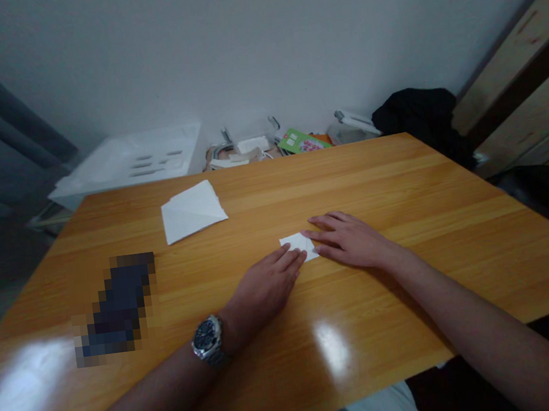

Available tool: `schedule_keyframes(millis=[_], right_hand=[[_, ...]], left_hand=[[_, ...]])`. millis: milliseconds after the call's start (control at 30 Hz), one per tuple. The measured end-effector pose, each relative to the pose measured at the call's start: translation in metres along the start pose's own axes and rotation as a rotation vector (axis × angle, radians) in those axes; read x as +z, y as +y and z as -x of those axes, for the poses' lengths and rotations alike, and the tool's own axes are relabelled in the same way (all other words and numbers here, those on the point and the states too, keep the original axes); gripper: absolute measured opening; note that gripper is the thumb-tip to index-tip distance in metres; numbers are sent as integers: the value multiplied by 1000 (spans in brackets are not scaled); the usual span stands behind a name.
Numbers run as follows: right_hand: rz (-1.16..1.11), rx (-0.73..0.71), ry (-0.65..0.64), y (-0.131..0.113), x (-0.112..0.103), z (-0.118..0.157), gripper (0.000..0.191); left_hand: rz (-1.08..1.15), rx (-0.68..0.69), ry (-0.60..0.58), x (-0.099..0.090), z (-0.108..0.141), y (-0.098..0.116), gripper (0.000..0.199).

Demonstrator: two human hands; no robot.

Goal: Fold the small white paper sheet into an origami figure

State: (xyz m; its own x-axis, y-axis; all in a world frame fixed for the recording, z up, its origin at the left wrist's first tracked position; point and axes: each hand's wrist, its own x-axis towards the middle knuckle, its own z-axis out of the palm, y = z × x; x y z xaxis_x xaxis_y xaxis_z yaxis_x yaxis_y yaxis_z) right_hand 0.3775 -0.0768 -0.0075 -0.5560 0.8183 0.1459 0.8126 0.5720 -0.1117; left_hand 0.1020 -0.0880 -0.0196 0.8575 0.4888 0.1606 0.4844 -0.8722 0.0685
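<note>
A small folded piece of white paper lies flat on the wooden table. My left hand, with a metal wristwatch on its wrist, rests its outstretched fingertips on the paper's left and near part. From the other side my right hand lies palm down with spread fingers. Its fingertips touch the right edge of the paper. Neither hand grips anything. Part of the paper is hidden under the fingers.
Farther left on the table lie larger white sheets. A blurred-out dark rectangular object is nearer the left edge. Behind the table stand a white tray, a green packet among clutter, and black cloth.
</note>
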Motion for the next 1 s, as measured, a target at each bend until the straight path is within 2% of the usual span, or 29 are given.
schedule_keyframes(millis=[267,600,767,1000], right_hand=[[-43,48,51,2,2,-1,51],[-188,-156,-3,-3,5,-2,49],[-189,-144,-34,-4,9,-2,51],[-201,-136,-39,-5,7,-1,54]], left_hand=[[1,-21,15,-3,0,2,46],[-37,-75,74,1,1,-6,44],[-30,-105,56,-1,0,-5,44],[-53,-61,54,0,0,-3,44]])
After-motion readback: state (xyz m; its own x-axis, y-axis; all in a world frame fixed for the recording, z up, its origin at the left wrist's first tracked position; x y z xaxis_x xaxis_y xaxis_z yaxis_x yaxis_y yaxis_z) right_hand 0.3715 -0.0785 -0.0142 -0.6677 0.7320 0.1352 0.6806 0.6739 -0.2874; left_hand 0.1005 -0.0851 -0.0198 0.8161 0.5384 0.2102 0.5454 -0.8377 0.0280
